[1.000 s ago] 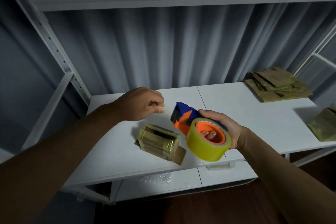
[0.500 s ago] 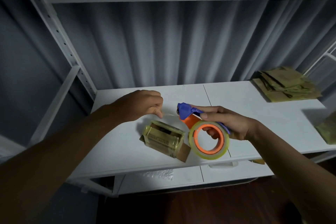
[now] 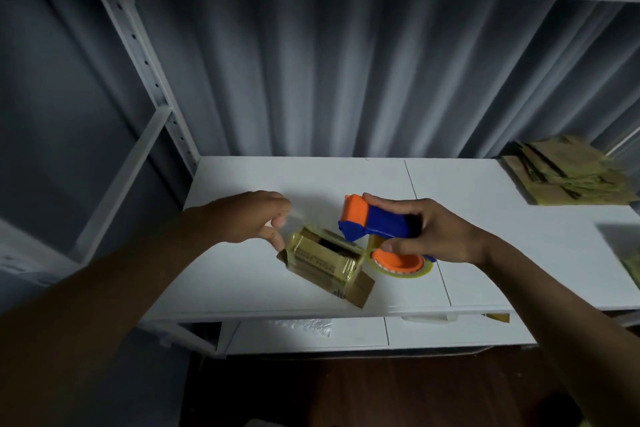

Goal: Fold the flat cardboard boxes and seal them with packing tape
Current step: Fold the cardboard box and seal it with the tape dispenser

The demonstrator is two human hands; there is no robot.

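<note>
The right hand (image 3: 433, 232) grips the tape dispenser (image 3: 377, 225); the left hand (image 3: 252, 218) hovers loose-fingered, holding nothing visible. The small taped box (image 3: 325, 263) looks light and slick; best held by its stiff cardboard ends.

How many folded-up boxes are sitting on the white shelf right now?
1. The folded box, wrapped in tape, lies on the white shelf between both hands. The flat cardboard stack at far right is unfolded; the right edge may hide more.
</note>
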